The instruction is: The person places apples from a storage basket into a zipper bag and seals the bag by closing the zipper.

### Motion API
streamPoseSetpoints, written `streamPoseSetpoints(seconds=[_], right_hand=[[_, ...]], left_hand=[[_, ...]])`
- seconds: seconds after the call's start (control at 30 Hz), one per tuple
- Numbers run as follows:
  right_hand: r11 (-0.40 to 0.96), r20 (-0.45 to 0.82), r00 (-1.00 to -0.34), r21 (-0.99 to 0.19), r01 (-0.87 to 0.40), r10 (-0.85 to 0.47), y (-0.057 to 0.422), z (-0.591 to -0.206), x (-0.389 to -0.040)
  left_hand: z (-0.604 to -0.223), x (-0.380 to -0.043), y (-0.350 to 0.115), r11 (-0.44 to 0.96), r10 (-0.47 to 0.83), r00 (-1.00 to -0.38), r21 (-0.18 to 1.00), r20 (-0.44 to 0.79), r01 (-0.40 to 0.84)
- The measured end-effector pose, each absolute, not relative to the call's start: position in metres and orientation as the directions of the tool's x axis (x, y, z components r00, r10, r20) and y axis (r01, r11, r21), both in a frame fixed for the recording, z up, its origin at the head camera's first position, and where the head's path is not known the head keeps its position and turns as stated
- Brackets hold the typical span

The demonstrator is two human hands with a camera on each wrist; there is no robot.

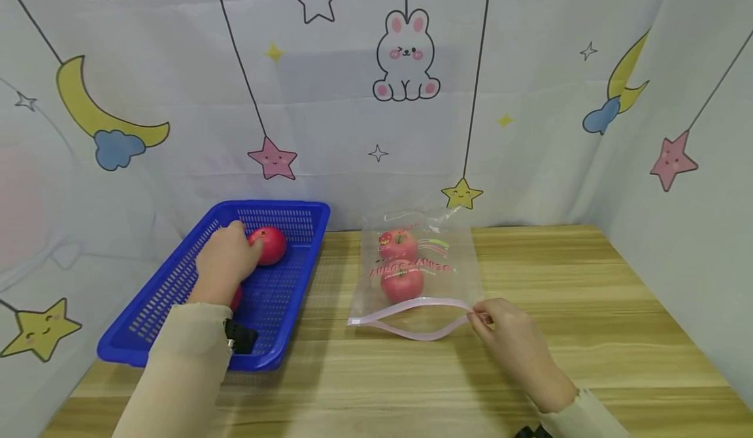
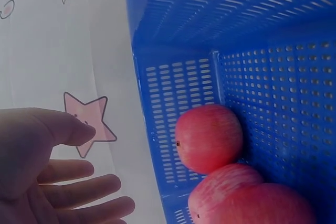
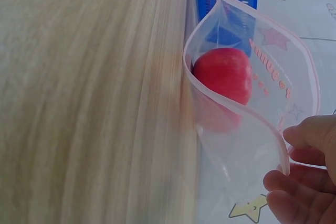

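Note:
A blue plastic basket [image 1: 266, 299] stands on the left with red apples inside. My left hand [image 1: 226, 258] is over it, close to one apple [image 1: 272, 247], and partly covers another apple [image 1: 236, 299]. In the left wrist view, its fingers are spread loosely with nothing between them, and three apples show, the upper one [image 2: 210, 137] apart from the hand. To the right lies a clear zip bag [image 1: 453, 281] with pink print, holding two apples, one [image 1: 402, 286] nearer its mouth. My right hand [image 1: 518, 343] pinches the right corner of its parted pink zip edge.
The wooden table [image 1: 588, 307] carries both the basket and the bag. Behind it hangs a white curtain [image 1: 347, 117] printed with stars, moons and a rabbit. A black strap device [image 1: 241, 336] sits at my left wrist, over the basket.

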State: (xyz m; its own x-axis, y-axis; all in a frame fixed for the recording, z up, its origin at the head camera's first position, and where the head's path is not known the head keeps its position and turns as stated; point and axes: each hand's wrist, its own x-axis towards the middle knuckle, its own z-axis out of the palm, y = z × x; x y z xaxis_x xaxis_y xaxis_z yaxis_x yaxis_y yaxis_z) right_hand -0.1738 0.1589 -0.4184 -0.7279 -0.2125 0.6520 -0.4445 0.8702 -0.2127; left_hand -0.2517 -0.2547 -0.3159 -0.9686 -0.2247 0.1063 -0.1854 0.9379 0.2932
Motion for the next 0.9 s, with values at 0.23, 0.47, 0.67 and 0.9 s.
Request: streamPoseSetpoints(seconds=[0.23, 0.47, 0.67, 0.9], right_hand=[[0.868, 0.664, -0.714, -0.2, -0.455, -0.221, 0.16, -0.42, -0.175], [0.871, 0.666, -0.716, -0.204, -0.447, -0.211, 0.159, -0.42, -0.175], [0.873, 0.674, -0.707, -0.191, -0.449, -0.216, 0.159, -0.421, -0.175], [0.871, 0.684, -0.696, -0.186, -0.454, -0.217, 0.159, -0.423, -0.176]], left_hand=[[-0.321, -0.255, -0.263, 0.93, -0.239, -0.969, 0.3, 0.057, -0.212], [-0.327, -0.258, -0.269, 0.914, -0.278, -0.959, 0.293, -0.051, -0.28], [-0.333, -0.258, -0.272, 0.887, -0.345, -0.934, 0.295, -0.089, -0.356], [-0.34, -0.26, -0.278, 0.856, -0.411, -0.895, 0.264, -0.175, -0.445]])
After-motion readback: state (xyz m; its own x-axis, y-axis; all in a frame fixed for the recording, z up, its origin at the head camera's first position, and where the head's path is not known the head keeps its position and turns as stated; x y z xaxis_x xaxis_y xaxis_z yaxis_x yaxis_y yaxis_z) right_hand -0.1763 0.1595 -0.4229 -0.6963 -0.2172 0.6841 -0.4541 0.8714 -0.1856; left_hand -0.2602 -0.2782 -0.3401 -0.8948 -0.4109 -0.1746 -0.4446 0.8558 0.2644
